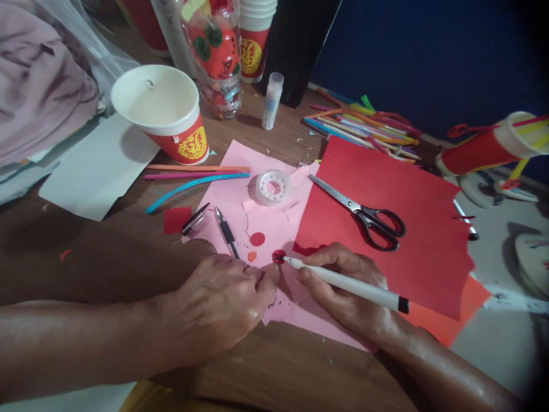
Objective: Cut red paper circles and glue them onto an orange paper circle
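Observation:
My right hand (347,280) grips a white marker pen (355,283) with a black end. Its tip touches a small red paper circle (278,255) that bears dark marks. Fingers curled, my left hand (231,300) rests on the pink paper (234,166), its thumb pressing at the circle's lower edge. Just beyond lie another red circle (257,239) and a small orange circle (252,257). A black gel pen (226,232) lies uncapped past my left knuckles, its cap (196,220) beside it. Black-handled scissors (358,210) rest on red paper (412,200).
A roll of clear tape (273,187) sits on the pink paper. Farther back stand a paper cup (180,134), a glue stick (273,101) and a clear plastic container (217,63). Colored sticks (364,129) are piled at the back right, near a tilted cup (476,149).

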`<state>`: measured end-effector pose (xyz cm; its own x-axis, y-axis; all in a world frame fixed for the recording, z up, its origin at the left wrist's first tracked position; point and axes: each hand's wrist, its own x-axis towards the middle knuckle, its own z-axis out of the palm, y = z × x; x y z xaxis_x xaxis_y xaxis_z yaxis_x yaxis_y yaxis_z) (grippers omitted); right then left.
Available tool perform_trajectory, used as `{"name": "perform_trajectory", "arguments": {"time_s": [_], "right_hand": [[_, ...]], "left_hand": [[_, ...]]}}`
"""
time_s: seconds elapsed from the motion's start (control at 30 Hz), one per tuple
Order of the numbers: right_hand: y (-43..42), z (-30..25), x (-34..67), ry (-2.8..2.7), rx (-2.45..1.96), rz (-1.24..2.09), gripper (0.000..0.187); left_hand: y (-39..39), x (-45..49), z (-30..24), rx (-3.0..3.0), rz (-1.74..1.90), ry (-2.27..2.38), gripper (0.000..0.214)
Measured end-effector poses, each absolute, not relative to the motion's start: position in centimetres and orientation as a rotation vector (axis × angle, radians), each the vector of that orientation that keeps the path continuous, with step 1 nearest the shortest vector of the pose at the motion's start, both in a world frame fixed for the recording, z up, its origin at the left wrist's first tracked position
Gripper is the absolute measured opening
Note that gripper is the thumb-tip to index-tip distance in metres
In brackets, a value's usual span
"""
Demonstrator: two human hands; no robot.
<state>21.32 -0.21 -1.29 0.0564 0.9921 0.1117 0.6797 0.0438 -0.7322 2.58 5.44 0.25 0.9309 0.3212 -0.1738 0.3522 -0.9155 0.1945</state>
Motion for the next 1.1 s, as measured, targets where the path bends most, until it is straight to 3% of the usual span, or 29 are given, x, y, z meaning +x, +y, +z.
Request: {"name": "perform_trajectory", "arguments": {"time_s": [0.87, 1.1], "right_hand": [[-0.03, -0.81, 21.18, -1.689, -1.723, 0.642, 0.01], [-0.39, -1.27, 21.32, -1.515, -1.748, 0.775, 0.008]], "left_hand": [[5.29, 2.31, -0.05, 2.927, -0.029, 0.499, 0.033], [5.36, 2.53, 0.11, 2.92, -0.067, 0.511, 0.033]]}}
